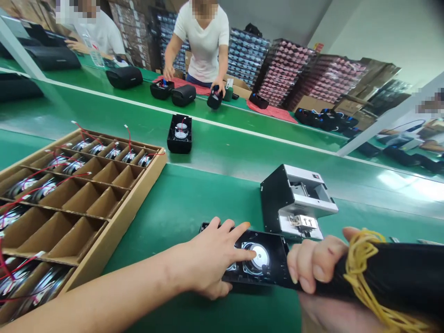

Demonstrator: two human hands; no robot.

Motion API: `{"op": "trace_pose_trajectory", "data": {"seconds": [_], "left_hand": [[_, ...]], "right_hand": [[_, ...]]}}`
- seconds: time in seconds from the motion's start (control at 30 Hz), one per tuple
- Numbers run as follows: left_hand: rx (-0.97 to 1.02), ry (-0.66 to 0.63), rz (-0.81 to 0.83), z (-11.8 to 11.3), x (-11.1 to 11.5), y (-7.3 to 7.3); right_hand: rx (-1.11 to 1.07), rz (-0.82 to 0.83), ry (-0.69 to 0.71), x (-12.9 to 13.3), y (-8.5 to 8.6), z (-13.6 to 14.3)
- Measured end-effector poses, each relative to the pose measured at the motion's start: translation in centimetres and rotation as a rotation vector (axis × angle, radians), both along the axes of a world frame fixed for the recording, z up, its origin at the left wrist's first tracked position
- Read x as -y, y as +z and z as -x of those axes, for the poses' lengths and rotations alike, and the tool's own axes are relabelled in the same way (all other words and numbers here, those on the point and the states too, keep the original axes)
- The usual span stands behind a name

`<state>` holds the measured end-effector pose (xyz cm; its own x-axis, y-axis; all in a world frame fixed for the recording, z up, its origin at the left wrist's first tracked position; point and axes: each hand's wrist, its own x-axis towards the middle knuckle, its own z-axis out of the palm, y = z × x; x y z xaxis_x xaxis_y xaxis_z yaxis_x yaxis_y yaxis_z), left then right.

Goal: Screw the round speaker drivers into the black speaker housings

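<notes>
Cardboard divider tray (114,217) of wired speakers (74,164) beside a feeder machine (294,199).

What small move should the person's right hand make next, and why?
Probably bring the black tool wrapped in yellow bands, gripped in the right hand, down onto the open black plastic housing. The left hand already presses the round silver speaker seated inside, steadying it.

My left hand (211,256) presses a speaker (258,255) into a black case (274,270) on the green table (194,203); my right hand (317,263) grips a black tool (395,273) wrapped in yellow bands (360,259), beside a cardboard tray (114,217).
</notes>
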<state>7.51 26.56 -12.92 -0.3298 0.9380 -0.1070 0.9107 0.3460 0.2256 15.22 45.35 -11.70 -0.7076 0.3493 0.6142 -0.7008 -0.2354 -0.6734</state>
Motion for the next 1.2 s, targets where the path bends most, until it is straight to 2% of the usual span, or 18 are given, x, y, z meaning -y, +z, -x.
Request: {"op": "trace_pose_trajectory", "data": {"seconds": [0.07, 0.2, 0.3, 0.37, 0.53, 0.67, 1.03, 1.2], "left_hand": [[-0.009, -0.006, 0.015, 0.0, 0.0, 0.2], [-0.010, 0.002, 0.011, 0.1, -0.1, 0.3], [-0.006, 0.002, 0.020, 0.2, -0.2, 0.4], [-0.011, -0.002, 0.023, 0.3, -0.3, 0.4], [-0.025, -0.016, 0.044, 0.3, -0.3, 0.5], [-0.028, -0.011, 0.048, 0.2, -0.2, 0.6], [-0.065, -0.032, 0.011, 0.0, 0.0, 0.3], [-0.091, -0.049, -0.007, 0.0, 0.0, 0.3]], "right_hand": [[-0.015, -0.042, 0.034, 0.4, -0.6, 0.3], [0.044, -0.035, 0.000, 0.7, -1.8, 0.6], [0.058, -0.057, 0.057, 0.7, -2.4, 0.7], [0.078, -0.058, 0.084, 0.7, -2.5, 0.7], [0.140, -0.043, 0.033, 0.7, -2.9, 0.5], [0.106, -0.053, 0.011, 0.6, -3.4, 0.5], [0.056, -0.051, 0.089, 0.6, -4.3, 0.7], [0.091, -0.084, 0.120, 1.4, -3.5, 0.4]]}}
